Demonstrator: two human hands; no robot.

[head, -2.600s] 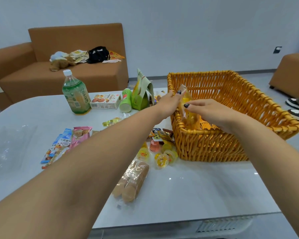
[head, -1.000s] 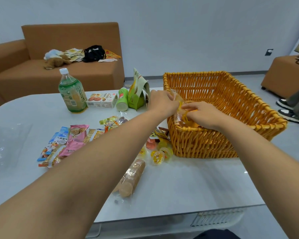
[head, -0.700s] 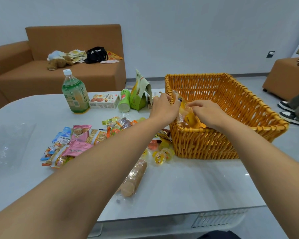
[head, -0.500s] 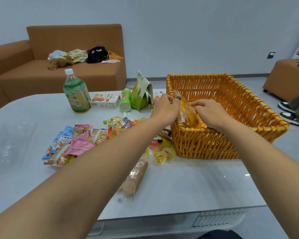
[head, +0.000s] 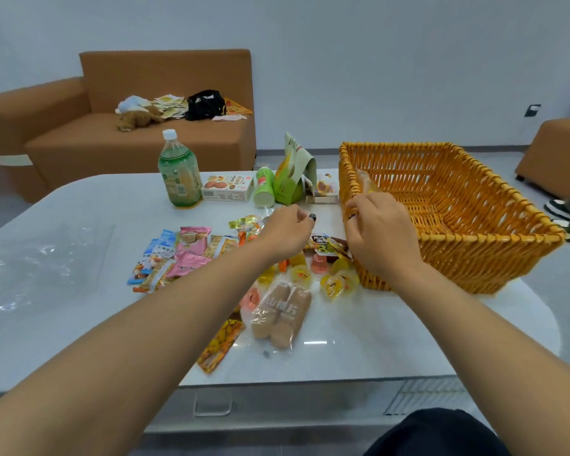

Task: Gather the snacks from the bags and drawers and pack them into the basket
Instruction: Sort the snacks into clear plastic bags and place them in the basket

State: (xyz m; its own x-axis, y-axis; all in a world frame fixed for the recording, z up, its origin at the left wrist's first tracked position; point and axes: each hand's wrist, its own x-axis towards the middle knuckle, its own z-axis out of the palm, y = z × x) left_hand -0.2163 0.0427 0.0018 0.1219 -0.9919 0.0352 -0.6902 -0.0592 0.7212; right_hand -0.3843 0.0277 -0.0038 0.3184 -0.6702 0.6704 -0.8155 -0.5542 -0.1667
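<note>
An orange wicker basket (head: 474,245) stands on the right of the white table (head: 79,324). A clear bag of yellow snacks (head: 363,181) leans inside its near-left corner. My right hand (head: 380,235) hovers over that corner with loosely curled fingers just below the bag, holding nothing. My left hand (head: 287,232) hangs loosely curled and empty over the loose snacks. These include jelly cups (head: 336,284), pink packets (head: 191,245), blue packets (head: 158,255), a pack of brown round slices (head: 282,311) and a yellow packet (head: 221,343).
A green tea bottle (head: 178,172), a biscuit box (head: 227,187), a green can (head: 264,187) and a green pouch (head: 292,172) stand at the table's far side. A crumpled clear plastic bag (head: 40,258) lies left. A brown sofa (head: 139,143) is behind, an ottoman (head: 556,156) right.
Both hands let go of the clear yellow snack bag, which stays in the basket's corner. My left hand moved left over the loose snacks; my right hand drew back over the rim.
</note>
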